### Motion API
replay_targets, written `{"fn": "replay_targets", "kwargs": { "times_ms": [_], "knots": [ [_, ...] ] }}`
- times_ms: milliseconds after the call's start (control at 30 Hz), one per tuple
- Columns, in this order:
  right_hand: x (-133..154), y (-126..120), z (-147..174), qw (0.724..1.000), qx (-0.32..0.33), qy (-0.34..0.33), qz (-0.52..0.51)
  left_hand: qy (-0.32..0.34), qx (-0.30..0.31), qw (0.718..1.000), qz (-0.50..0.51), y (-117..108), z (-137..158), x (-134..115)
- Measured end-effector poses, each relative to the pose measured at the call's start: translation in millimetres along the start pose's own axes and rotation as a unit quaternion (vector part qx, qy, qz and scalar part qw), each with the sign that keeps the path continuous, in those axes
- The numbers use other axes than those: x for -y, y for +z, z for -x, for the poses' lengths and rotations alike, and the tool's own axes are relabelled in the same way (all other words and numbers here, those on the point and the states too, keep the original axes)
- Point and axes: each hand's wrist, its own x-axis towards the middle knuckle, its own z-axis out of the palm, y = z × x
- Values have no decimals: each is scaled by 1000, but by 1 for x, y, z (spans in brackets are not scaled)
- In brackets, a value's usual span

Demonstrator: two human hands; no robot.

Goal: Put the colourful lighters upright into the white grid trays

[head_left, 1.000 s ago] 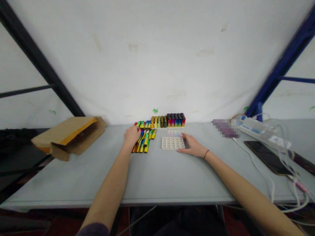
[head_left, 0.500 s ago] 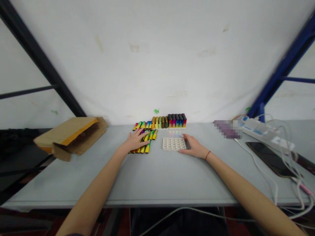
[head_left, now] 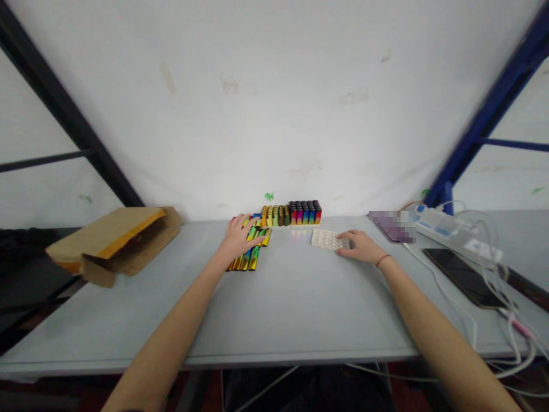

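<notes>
My left hand [head_left: 238, 239] lies over a group of shiny gold, green and red tubes [head_left: 245, 261] on the table, its fingers spread and partly hiding them. My right hand [head_left: 359, 246] grips the right end of a small white tray [head_left: 326, 239] with rows of round hollows, thumb on the near side and fingers on the far side. Behind, against the wall, stand upright rows of yellow, orange and brown tubes [head_left: 275, 216]. Beside them is a block of black-topped pink, blue and red tubes [head_left: 305, 213], standing on a pale base.
An opened brown cardboard box [head_left: 111, 240] lies on the left of the grey table [head_left: 283, 320]. To the right are a purple phone-like item [head_left: 391, 226], partly pixelated, a dark phone [head_left: 463, 274], a white power strip [head_left: 454, 232] and tangled white cables [head_left: 514, 274].
My right hand has moved the white tray to the right and slightly away from me, turning it a little. My left hand has shifted slightly farther back over the tubes.
</notes>
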Motion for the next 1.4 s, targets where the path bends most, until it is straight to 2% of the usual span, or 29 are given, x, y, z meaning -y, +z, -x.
{"fn": "replay_targets", "kwargs": {
  "times_ms": [100, 167, 300, 433, 633, 800, 900, 1067, 1167, 1267, 1400],
  "knots": [
    [-12, -2, 1, 998, -16, 56, 21, 112, -6, 993, 36, 1, -34, -39],
    [-17, -3, 3, 996, -28, 81, 26, 139, 3, 990, 28, 8, -60, -68],
    [-21, -9, 6, 988, -25, 138, 57, 124, 39, 991, -35, 24, -98, -113],
    [-20, -14, 8, 979, -20, 185, 77, 79, 49, 991, -94, 32, -104, -131],
    [-20, -12, 6, 974, -35, 208, 77, 122, 27, 989, -79, 31, -85, -144],
    [-21, -6, -1, 975, -52, 208, 59, 161, -4, 985, -69, 26, -46, -152],
    [-16, 0, -13, 977, -31, 211, 21, 183, -4, 982, -51, 18, -19, -145],
    [3, 12, -43, 987, -11, 160, 25, 220, -36, 974, 46, 10, 14, -127],
    [18, 17, -64, 990, -10, 135, 47, 194, -64, 969, 136, 17, 29, -120],
    [33, 23, -83, 994, 3, 104, 39, 115, -88, 964, 224, 35, 39, -115],
    [46, 30, -102, 996, 1, 92, 24, 35, -63, 930, 360, 62, 38, -109]
  ]
}}
